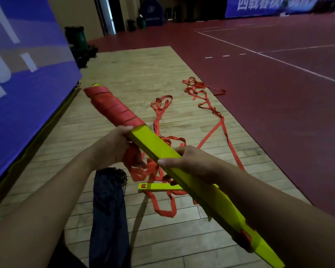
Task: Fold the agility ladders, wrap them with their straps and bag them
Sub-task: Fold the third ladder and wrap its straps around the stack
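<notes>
Where strap (112, 107) wraps the rung stack (153, 141), its far end barely shows.

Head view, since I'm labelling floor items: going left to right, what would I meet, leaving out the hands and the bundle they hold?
Blue wall banner → dark bag → loose yellow rung → far heap of red strap → red court floor.
</notes>
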